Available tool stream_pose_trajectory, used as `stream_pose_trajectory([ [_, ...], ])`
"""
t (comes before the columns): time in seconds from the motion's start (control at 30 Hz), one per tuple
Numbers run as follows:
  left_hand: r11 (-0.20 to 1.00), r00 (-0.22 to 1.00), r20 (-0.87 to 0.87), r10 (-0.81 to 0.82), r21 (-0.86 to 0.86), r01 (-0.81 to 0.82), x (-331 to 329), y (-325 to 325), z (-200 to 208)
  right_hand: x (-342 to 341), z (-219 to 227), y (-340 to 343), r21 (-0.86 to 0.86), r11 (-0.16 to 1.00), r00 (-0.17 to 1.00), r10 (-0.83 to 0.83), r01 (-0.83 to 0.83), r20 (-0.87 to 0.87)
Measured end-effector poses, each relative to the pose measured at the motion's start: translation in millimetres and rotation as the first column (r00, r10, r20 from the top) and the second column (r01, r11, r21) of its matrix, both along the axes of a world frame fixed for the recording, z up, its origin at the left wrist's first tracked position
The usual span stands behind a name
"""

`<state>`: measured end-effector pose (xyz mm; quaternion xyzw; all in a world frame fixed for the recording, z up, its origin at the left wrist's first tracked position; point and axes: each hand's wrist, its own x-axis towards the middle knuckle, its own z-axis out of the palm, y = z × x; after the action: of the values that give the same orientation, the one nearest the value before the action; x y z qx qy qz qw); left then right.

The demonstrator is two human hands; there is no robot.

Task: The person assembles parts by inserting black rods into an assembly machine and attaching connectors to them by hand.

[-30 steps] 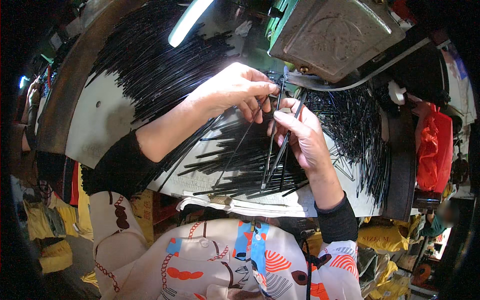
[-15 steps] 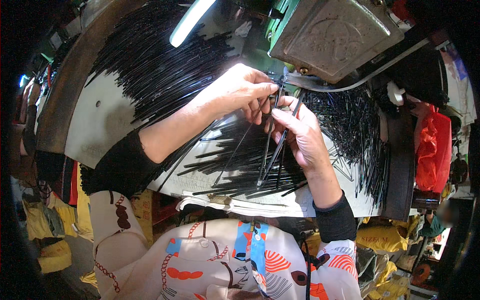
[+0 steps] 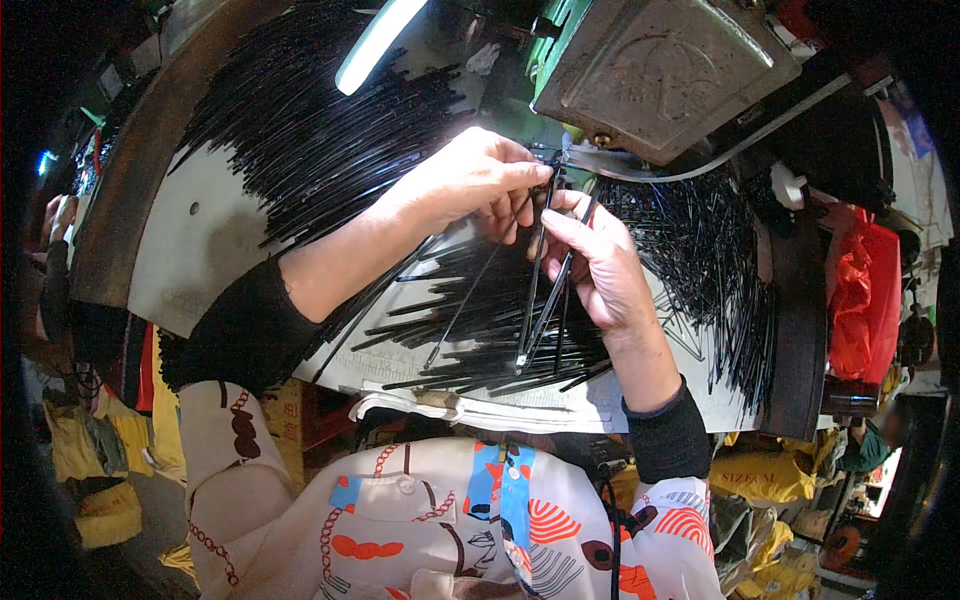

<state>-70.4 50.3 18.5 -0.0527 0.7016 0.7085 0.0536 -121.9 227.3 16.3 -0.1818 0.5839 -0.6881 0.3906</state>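
My left hand (image 3: 478, 180) pinches the top end of thin black rods (image 3: 534, 290) close under a grey metal machine head (image 3: 655, 65). My right hand (image 3: 598, 262) holds the same rods lower down, fingers curled around them. The rods hang toward me over a pale worktable (image 3: 210, 235). Several loose black rods (image 3: 470, 330) lie under both hands.
A large heap of black rods (image 3: 300, 120) covers the table's far left, and another pile (image 3: 710, 250) lies at the right. A lit tube lamp (image 3: 378, 42) hangs above. A red bag (image 3: 862, 290) sits at the right edge. Yellow bags (image 3: 770, 475) lie below.
Both hands have shifted slightly up toward the machine head, keeping hold of the rods, which now hang more upright.
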Motion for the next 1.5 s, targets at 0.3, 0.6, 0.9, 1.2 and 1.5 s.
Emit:
stream_pose_trajectory([
  [0.3,1.0,0.999,-0.036,0.022,-0.001,-0.022,4.1,3.4,4.6,5.2,4.0,2.2,-0.023,1.0,0.999,0.013,-0.012,0.046],
  [0.6,0.965,0.998,-0.055,0.013,-0.262,-0.027,6.9,2.5,14.9,3.1,11.1,16.4,0.107,0.994,0.991,-0.04,0.027,0.129],
  [0.9,0.49,0.963,-0.177,-0.202,-0.87,-0.057,16.8,-7.1,-9.8,-22.3,35.2,101.0,0.406,0.905,0.985,-0.066,0.126,-0.158],
  [1.2,0.309,0.906,-0.275,-0.323,-0.935,-0.173,22.2,8.9,-14.1,-71.3,42.0,188.5,0.212,0.387,-0.013,0.503,0.897,-0.864],
  [1.5,0.298,0.885,-0.303,-0.353,-0.933,-0.2,17.7,12.7,-14.2,-32.6,15.2,86.5,0.478,0.712,0.265,0.398,0.514,-0.878],
])
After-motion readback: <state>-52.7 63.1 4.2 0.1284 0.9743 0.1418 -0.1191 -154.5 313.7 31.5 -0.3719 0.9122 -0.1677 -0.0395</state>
